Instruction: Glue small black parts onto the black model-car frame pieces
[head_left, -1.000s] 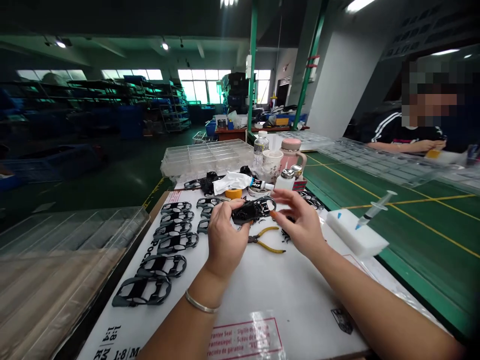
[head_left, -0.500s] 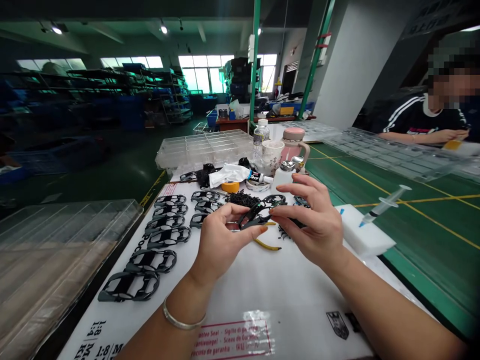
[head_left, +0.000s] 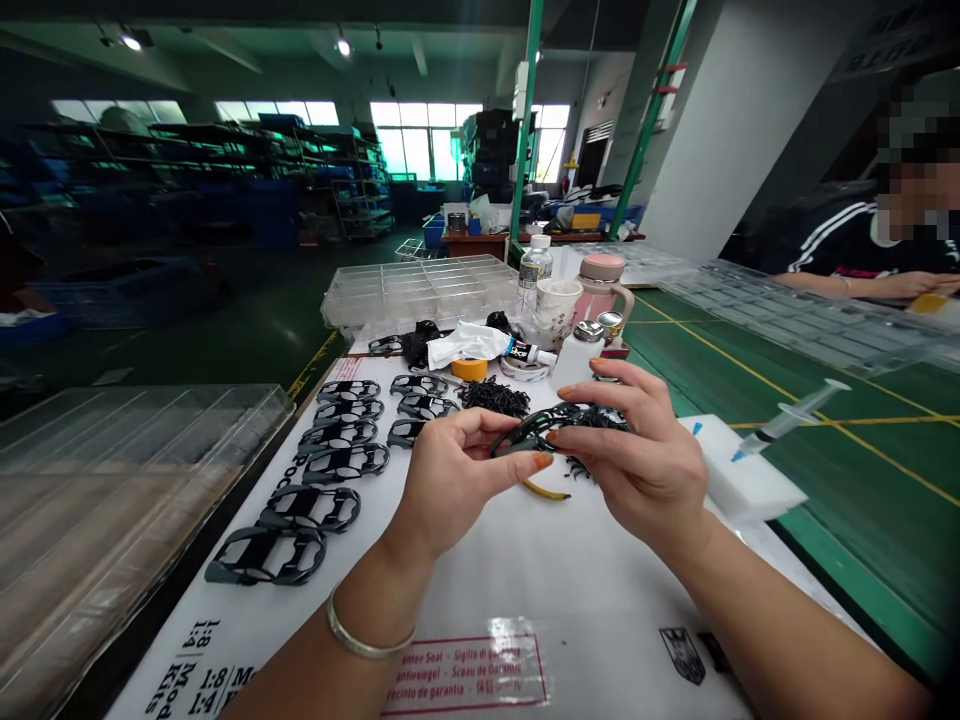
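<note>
Between my two hands is a black and grey openwork plastic frame point(head_left: 536, 428), held above the table and seen nearly edge-on. My left hand point(head_left: 450, 485) pinches its left end between thumb and fingers. At the other end, the thumb and fingers of my right hand point(head_left: 649, 465) close on it. Similar frames point(head_left: 346, 462) lie in two rows on the left of the white sheet. Behind the held frame is a heap of small black pieces point(head_left: 495, 397). A curved yellow handle point(head_left: 551, 493) shows below it, the rest of that tool hidden.
A syringe point(head_left: 787, 420) stands in a white foam block point(head_left: 750, 475) at right. Behind are yellow tape point(head_left: 469, 370), a tube point(head_left: 529, 353), a white pump bottle point(head_left: 577, 355), a paper cup point(head_left: 559, 308) and a pink flask point(head_left: 600, 290). A co-worker point(head_left: 892, 250) sits far right.
The held frame has turned from showing its openings to lying nearly edge-on. My right fingers have shifted along it. The whole view has swung slightly left.
</note>
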